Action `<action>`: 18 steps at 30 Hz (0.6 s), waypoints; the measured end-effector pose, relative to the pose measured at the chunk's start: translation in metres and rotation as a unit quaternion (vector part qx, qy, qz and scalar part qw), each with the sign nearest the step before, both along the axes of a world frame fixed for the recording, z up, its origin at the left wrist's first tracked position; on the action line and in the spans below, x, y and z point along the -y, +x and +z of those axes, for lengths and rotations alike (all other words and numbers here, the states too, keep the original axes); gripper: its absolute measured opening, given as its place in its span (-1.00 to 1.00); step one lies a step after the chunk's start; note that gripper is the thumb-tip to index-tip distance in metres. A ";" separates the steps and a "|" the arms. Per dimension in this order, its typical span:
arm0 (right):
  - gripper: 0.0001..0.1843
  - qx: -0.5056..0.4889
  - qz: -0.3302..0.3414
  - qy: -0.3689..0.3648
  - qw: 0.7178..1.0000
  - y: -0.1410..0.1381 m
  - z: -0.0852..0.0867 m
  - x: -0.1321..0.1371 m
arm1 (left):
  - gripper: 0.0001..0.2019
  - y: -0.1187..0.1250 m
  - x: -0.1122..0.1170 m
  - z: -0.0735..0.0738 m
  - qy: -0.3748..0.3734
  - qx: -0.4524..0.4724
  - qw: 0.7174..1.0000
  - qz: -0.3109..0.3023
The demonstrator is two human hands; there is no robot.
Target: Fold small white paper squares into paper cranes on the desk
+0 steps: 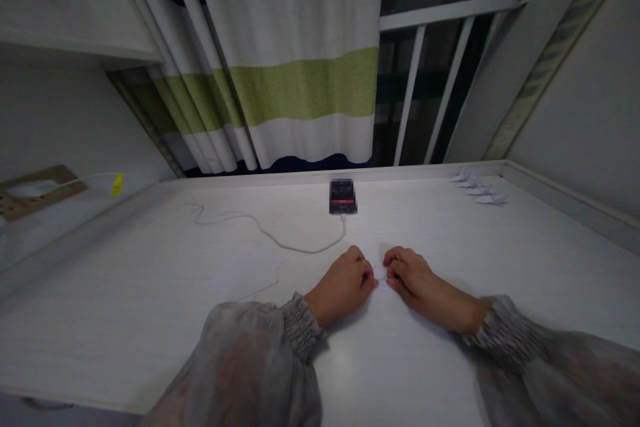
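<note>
A small piece of white paper [379, 274] lies between my two hands near the middle of the white desk. My left hand [347, 285] pinches its left edge, thumb and fingers closed; a ring shows on one finger. From the other side, my right hand [413, 280] has its fingers curled and closed on the right edge. The paper looks partly folded, but its fine creases are too faint to make out. Both hands rest low over the desk.
White paper sheets [245, 275] lie left of my hands. Behind them a dark phone [343, 197] has a white cable [280, 240] plugged in. Several folded paper pieces [480, 189] sit at the back right. A power strip [40, 190] is at the left wall, beyond it a curtain [305, 87].
</note>
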State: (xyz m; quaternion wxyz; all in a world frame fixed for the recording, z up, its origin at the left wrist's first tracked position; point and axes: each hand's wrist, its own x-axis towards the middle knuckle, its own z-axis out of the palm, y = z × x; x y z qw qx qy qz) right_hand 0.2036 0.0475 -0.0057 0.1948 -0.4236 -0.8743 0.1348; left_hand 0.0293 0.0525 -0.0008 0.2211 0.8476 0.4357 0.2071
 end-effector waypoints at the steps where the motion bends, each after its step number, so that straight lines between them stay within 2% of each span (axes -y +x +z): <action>1: -0.86 0.005 -0.004 0.004 1.000 0.000 -0.001 0.000 | -0.89 0.000 0.000 0.001 -0.004 -0.002 1.000 0.001; 6: -0.83 0.035 -0.033 0.009 0.999 -0.002 -0.004 0.000 | -0.90 0.002 0.000 0.002 -0.017 -0.001 1.000 0.004; 12: -0.83 0.049 -0.072 -0.004 0.996 -0.006 -0.003 -0.001 | -0.92 0.004 0.000 0.001 -0.043 0.025 0.998 0.038; 18: -0.83 0.064 -0.084 0.003 0.994 -0.007 -0.004 0.000 | -0.91 0.004 0.002 -0.002 -0.023 0.022 0.999 0.033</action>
